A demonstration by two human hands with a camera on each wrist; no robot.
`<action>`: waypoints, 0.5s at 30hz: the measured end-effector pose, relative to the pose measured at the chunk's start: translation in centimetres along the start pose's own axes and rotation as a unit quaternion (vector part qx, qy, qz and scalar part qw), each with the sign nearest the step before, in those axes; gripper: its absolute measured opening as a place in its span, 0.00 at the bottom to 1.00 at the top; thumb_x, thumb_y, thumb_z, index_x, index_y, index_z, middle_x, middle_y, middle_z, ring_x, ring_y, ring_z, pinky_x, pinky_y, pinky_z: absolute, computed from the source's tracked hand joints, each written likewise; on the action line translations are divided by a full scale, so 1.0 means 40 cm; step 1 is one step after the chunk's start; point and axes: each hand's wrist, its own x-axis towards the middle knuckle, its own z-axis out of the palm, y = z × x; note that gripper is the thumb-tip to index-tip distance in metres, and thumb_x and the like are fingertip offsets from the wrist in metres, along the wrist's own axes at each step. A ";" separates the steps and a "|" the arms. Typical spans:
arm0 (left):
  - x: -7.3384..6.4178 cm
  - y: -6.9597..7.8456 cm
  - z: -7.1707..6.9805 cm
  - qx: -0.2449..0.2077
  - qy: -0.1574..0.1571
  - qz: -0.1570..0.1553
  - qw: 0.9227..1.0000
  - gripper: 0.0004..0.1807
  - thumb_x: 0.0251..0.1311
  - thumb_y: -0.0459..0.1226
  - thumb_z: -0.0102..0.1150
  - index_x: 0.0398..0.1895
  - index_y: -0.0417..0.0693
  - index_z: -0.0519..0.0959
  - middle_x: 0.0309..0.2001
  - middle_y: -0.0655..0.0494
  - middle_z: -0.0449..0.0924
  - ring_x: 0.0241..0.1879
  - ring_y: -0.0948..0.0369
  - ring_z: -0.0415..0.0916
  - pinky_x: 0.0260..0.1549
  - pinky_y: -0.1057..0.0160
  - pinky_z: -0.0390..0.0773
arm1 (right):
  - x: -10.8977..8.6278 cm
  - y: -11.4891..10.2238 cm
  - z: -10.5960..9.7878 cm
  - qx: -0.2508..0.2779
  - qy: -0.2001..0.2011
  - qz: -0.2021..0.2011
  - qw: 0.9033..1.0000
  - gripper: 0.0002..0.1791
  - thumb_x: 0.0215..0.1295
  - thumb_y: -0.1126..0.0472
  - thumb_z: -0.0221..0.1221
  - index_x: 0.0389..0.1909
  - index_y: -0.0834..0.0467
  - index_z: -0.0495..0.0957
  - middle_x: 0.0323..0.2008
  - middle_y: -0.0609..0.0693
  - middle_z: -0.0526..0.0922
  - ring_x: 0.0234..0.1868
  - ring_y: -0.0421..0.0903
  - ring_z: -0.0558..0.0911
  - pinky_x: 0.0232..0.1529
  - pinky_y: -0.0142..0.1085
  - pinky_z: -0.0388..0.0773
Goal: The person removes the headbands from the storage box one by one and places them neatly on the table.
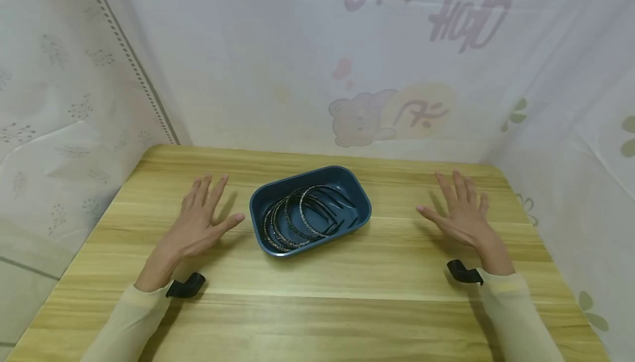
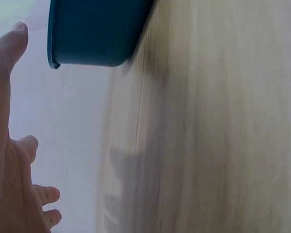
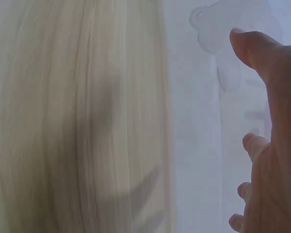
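A dark blue rectangular tray [image 1: 364, 194] with rounded corners stands on the table, slightly angled. Inside it lie several thin dark headbands [image 1: 292, 213], hoop-shaped with a sparkling, beaded surface, overlapping one another. To the left of the tray my left hand [image 1: 198, 224] hovers over the wood with fingers spread, holding nothing. In the left wrist view the tray's outer wall [image 2: 94, 34] shows beyond the thumb. My right hand [image 1: 461, 213] is farther off, to the right of the tray, also with spread fingers and nothing held. Both hands cast shadows on the tabletop.
The wooden table [image 1: 317, 323] reaches back to a pale printed curtain [image 1: 248, 75] with a bear and lettering. More patterned cloth [image 1: 59, 103] hangs at the left and right sides. A black mount [image 1: 186, 286] sits at the left wrist, and another black mount [image 1: 463, 271] at the right.
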 end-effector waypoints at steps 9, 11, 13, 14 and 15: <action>-0.005 0.019 0.006 -0.043 0.008 0.026 0.999 0.53 0.69 0.58 0.59 0.84 0.62 0.35 0.84 0.43 0.29 0.82 0.40 0.25 0.69 0.19 0.48 | 0.023 -0.049 0.016 0.012 0.001 -0.023 1.000 0.53 0.71 0.30 0.52 0.83 0.43 0.32 0.82 0.55 0.19 0.80 0.71 0.27 0.69 0.81 0.26; -0.008 0.024 0.007 -0.050 0.012 0.032 0.998 0.54 0.68 0.57 0.61 0.84 0.62 0.36 0.84 0.43 0.32 0.83 0.41 0.27 0.69 0.19 0.50 | 0.029 -0.061 0.021 0.018 0.000 -0.028 0.999 0.53 0.71 0.30 0.52 0.84 0.43 0.33 0.82 0.54 0.20 0.81 0.70 0.27 0.69 0.81 0.26; -0.009 0.031 0.010 -0.056 0.016 0.039 0.998 0.54 0.67 0.57 0.63 0.84 0.62 0.38 0.84 0.44 0.34 0.83 0.41 0.29 0.69 0.20 0.52 | 0.034 -0.072 0.022 0.023 0.000 -0.031 0.999 0.52 0.71 0.30 0.53 0.84 0.43 0.34 0.82 0.52 0.20 0.81 0.69 0.26 0.70 0.80 0.26; -0.009 0.035 0.012 -0.058 0.017 0.043 0.997 0.54 0.66 0.57 0.64 0.84 0.62 0.38 0.84 0.44 0.35 0.83 0.41 0.30 0.69 0.20 0.52 | 0.036 -0.077 0.023 0.026 0.002 -0.033 0.999 0.52 0.71 0.30 0.53 0.84 0.43 0.35 0.82 0.52 0.20 0.81 0.68 0.27 0.70 0.80 0.26; -0.008 0.038 0.013 -0.061 0.017 0.046 0.997 0.54 0.66 0.57 0.64 0.84 0.62 0.39 0.84 0.44 0.36 0.83 0.41 0.30 0.69 0.21 0.53 | 0.039 -0.082 0.022 0.028 0.003 -0.035 0.999 0.52 0.71 0.30 0.53 0.84 0.43 0.35 0.82 0.52 0.21 0.81 0.68 0.27 0.70 0.80 0.26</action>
